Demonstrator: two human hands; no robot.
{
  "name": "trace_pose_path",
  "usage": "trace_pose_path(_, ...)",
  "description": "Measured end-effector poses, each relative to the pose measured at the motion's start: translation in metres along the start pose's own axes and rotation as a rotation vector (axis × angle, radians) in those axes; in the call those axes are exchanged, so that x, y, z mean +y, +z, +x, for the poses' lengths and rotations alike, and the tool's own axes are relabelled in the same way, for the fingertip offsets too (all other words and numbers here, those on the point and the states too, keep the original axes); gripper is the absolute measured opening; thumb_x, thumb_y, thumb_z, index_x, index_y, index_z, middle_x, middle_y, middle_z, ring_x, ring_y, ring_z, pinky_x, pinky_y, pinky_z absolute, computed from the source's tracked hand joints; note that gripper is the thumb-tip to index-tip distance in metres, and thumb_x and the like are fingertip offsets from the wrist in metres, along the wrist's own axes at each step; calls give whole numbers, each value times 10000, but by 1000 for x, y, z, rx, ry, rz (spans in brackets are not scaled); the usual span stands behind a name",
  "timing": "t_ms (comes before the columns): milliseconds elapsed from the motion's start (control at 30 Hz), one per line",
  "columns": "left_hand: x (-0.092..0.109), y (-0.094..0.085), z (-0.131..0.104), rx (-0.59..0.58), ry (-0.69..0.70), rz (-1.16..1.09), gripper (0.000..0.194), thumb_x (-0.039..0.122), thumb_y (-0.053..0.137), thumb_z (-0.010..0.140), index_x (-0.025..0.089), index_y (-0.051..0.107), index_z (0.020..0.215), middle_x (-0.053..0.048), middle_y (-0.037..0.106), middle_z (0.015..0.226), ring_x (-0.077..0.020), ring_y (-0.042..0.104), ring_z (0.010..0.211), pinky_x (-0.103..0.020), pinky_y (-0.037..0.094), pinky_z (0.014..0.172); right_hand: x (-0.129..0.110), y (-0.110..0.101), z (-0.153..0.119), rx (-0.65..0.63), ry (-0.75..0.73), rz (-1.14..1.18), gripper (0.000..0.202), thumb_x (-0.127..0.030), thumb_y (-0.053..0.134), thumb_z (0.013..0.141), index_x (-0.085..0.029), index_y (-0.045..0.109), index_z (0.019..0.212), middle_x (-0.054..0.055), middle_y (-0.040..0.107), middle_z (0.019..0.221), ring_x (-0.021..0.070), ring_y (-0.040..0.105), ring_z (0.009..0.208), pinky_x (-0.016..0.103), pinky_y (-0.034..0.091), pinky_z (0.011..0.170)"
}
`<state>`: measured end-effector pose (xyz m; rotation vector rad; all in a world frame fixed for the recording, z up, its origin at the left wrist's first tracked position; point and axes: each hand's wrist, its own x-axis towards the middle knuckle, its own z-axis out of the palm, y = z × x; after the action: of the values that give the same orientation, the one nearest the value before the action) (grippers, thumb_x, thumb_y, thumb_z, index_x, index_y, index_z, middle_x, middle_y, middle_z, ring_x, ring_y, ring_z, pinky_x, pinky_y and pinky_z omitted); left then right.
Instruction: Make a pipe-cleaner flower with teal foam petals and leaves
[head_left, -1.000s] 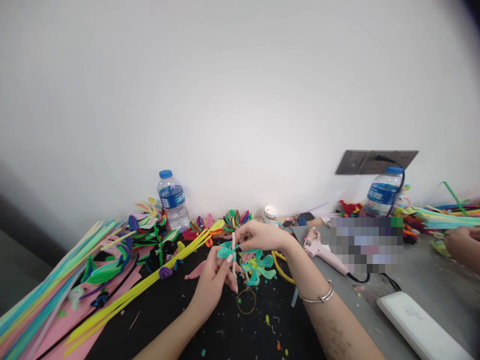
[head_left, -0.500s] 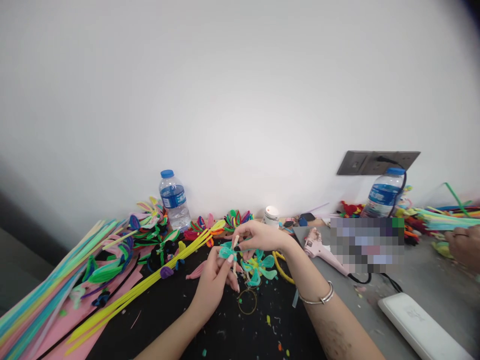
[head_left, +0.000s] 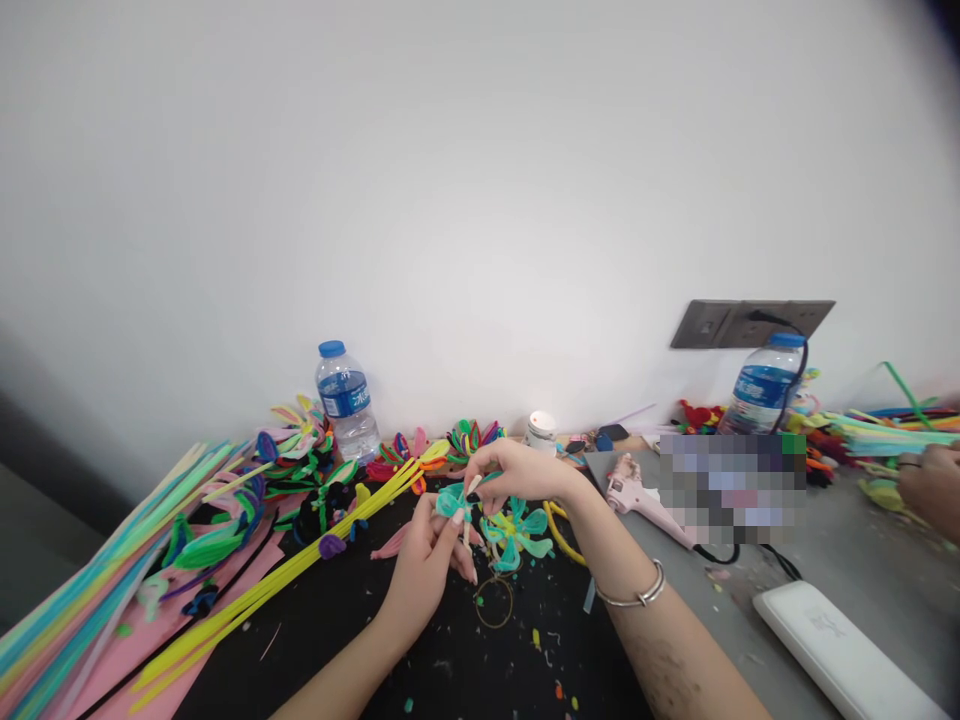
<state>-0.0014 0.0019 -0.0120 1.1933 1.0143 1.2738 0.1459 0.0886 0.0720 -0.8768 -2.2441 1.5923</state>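
Tilted slightly more than one second ago, the pale strip (head_left: pixel 474 486) stands at the teal flower (head_left: pixel 449 501) above the desk (head_left: pixel 739 615), right hand (head_left: pixel 519 470) pinching its top, left hand's (head_left: pixel 421 556) fingers holding the flower, for apparently joining work needing steady grip next.

Low passage open along the front of the black mat (head_left: pixel 465 680), between left forearm (head_left: pixel 341 655) and right forearm (head_left: pixel 671 630); thin ring (head_left: pixel 495 627) and flat scraps (head_left: pixel 536 638) lie there. Middle blocked: left hand (head_left: pixel 424 565) and right hand (head_left: pixel 517 472) meet at a teal piece (head_left: pixel 450 500), teal flower (head_left: pixel 511 533) just beside. Leftward, yellow stems (head_left: pixel 296 562) slant across as a low bar. Rear crowded (bottle (head_left: pixel 345 395) tall, white cup (head_left: pixel 541 432) lower). Right: glue gun (head_left: pixel 649 507) and black cord (head_left: pixel 718 557) obstruct; grey strip of table (head_left: pixel 731 610) passable between right forearm and white case (head_left: pixel 836 635). Air above hands open.
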Motion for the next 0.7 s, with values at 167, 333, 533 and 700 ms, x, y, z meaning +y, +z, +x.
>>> trace_pose_path(167,0,-1,0,13,1,16,201,378,452,851,212,349,896,39,592,689,-99,557,384,-242,462,420,0,0,1,11,0,-6,106,-138,553,712,-125,610,800,-13,614,582,114,635,538,238,537,560)
trace_pose_path(333,-1,-1,0,22,4,40,202,386,446,851,215,345,889,41,591,680,-100,553,374,-239,459,409,3,1,2,34,-3,-28,100,-154,562,714,-122,611,795,-7,614,581,128,647,564,237,540,550)
trace_pose_path(533,-1,-1,1,27,7,51,193,380,441,856,216,343,883,46,588,675,-100,554,372,-233,453,405,5,1,4,34,-16,-39,95,-161,567,714,-125,614,788,-6,613,584,132,650,570,238,539,548)
trace_pose_path(700,-1,-2,0,22,6,51,193,379,439,856,216,347,901,44,591,679,-102,557,378,-240,462,414,4,1,3,28,-8,-43,99,-164,565,715,-128,618,791,-8,617,583,138,654,582,246,541,557)
